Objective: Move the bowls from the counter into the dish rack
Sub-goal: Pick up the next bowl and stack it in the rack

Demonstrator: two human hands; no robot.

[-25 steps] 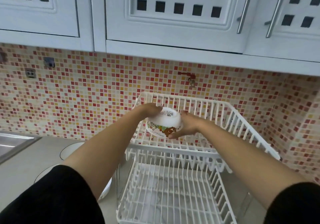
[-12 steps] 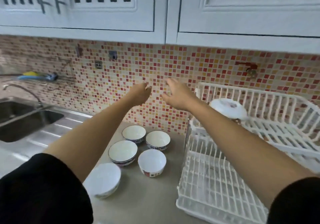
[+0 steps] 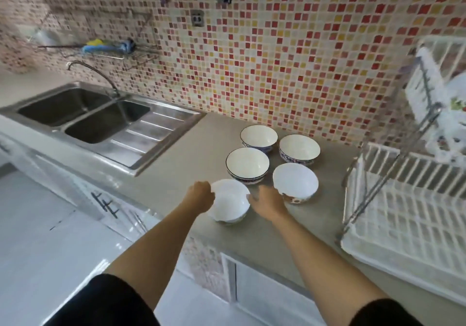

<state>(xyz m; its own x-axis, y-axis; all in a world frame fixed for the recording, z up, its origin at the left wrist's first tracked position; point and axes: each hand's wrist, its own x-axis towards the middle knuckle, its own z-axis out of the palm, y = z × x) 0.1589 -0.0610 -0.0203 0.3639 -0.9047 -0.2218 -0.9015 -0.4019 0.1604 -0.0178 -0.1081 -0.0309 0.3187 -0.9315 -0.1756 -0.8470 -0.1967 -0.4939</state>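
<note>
Several white bowls stand upright on the grey counter (image 3: 176,174). The nearest bowl (image 3: 230,203), plain white inside, sits at the front of the group. My left hand (image 3: 201,197) grips its left rim and my right hand (image 3: 267,203) presses against its right side. Behind it are a blue-rimmed bowl (image 3: 247,165), a white bowl with a coloured pattern (image 3: 295,182) and two more at the back (image 3: 259,136) (image 3: 299,149). The white two-tier dish rack (image 3: 403,214) stands at the right. A patterned bowl (image 3: 457,98) rests in its upper tier.
A steel double sink (image 3: 83,116) with a tap (image 3: 93,73) and draining board fills the left of the counter. A wire shelf with a blue and yellow item (image 3: 100,47) hangs on the mosaic wall. White cupboard fronts (image 3: 264,288) lie below the counter edge.
Both hands let go of the patterned bowl in the rack's upper tier, swung left and came down onto the nearest bowl on the counter. The view turned left and downward.
</note>
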